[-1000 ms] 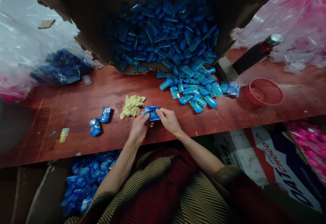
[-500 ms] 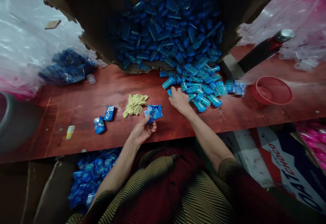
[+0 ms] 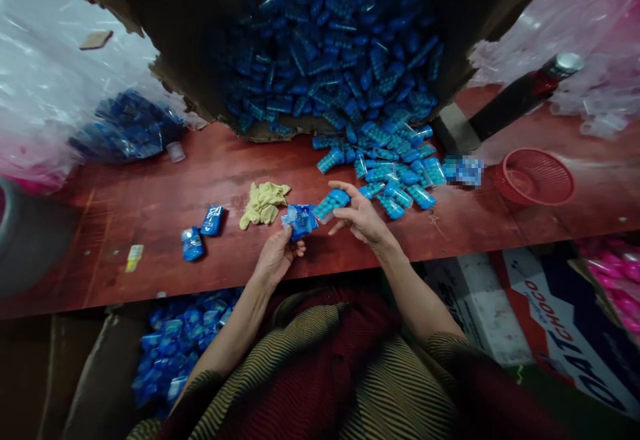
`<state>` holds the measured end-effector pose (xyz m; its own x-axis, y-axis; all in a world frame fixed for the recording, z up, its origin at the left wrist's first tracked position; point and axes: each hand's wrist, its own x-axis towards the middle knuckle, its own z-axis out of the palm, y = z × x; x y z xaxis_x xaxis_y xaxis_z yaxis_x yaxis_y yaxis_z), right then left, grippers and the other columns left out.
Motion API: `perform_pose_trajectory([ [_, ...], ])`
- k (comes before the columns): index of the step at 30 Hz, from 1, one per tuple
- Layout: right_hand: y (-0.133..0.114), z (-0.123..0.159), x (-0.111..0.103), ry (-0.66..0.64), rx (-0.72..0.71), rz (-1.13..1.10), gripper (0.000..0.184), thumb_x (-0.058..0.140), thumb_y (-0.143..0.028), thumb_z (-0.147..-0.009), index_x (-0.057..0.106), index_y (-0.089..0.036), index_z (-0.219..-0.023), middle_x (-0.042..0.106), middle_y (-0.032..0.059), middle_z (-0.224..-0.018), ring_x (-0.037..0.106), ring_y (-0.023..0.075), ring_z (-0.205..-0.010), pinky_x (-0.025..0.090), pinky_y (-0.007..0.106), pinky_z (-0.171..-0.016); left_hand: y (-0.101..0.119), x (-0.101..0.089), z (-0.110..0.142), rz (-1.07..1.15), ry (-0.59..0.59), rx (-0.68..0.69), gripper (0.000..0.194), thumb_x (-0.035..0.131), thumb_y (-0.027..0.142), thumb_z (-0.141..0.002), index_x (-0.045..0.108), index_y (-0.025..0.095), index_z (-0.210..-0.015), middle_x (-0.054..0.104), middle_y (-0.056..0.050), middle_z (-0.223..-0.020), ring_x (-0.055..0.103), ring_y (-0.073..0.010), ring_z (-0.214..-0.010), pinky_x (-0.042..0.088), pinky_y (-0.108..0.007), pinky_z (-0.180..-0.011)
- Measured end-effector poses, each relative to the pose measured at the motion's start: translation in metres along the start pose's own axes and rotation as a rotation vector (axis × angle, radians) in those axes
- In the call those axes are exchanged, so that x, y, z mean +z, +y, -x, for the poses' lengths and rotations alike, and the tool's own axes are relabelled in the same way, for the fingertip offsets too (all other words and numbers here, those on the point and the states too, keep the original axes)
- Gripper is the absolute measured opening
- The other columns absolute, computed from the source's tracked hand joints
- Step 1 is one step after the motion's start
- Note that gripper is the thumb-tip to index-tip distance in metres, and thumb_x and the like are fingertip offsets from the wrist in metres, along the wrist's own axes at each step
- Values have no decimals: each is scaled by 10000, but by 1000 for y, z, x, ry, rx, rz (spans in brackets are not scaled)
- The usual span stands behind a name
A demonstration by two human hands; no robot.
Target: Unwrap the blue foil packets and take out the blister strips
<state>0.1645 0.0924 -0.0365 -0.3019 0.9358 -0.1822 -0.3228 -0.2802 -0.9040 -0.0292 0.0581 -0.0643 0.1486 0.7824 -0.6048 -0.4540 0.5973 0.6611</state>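
Note:
My left hand (image 3: 280, 253) pinches a blue printed plastic sleeve (image 3: 301, 221) by its near edge, above the front of the table. In my right hand (image 3: 367, 220), between thumb and fingers, is a clear bottle with a blue cap and small blue balls inside (image 3: 331, 205). Its clear end meets or overlaps the sleeve's right side; whether it is inside cannot be made out. A crumpled yellow glove (image 3: 265, 203) lies just beyond my left hand. Similar capped bottles (image 3: 395, 173) are heaped beyond my right hand.
A torn cardboard box (image 3: 170, 87) full of such bottles opens toward me. Two blue wrapped packs (image 3: 193, 244) lie left on the red table (image 3: 150, 207). To the right are a red basket (image 3: 535, 177) and a dark-handled tool (image 3: 520, 103). Blue packs (image 3: 175, 347) fill a box below.
My right hand has taken a bottle from the heap and brought it left, beside the sleeve. The left hand keeps the sleeve in almost the same place.

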Motion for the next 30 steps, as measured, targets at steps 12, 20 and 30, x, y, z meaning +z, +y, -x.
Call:
perform_pose_trajectory([
  [12, 11, 12, 6, -51, -33, 131, 575, 667, -197, -708, 449, -243, -1237, 568, -24, -836, 628, 118, -656, 568, 224, -502, -1, 2, 2, -52, -22, 135, 454, 816, 465, -523, 605, 111, -713, 628, -30, -593, 552, -108, -471, 445, -201, -421],
  [20, 19, 21, 14, 34, -81, 154, 450, 713, -222, -673, 530, -256, -1083, 521, -23, -897, 575, 111, -715, 573, 236, -566, 3, 1, 5, -86, 8, 206, 468, 822, 477, -488, 627, 109, -700, 637, -20, -600, 540, -103, -455, 463, -216, -419],
  [30, 41, 29, 29, 202, -188, 318, 389, 708, -262, -675, 549, -235, -1029, 560, -6, -928, 567, 140, -767, 536, 290, -699, 4, 6, 6, -91, 51, 214, 477, 812, 484, -496, 613, 129, -744, 628, -5, -569, 568, -119, -476, 462, -204, -424],
])
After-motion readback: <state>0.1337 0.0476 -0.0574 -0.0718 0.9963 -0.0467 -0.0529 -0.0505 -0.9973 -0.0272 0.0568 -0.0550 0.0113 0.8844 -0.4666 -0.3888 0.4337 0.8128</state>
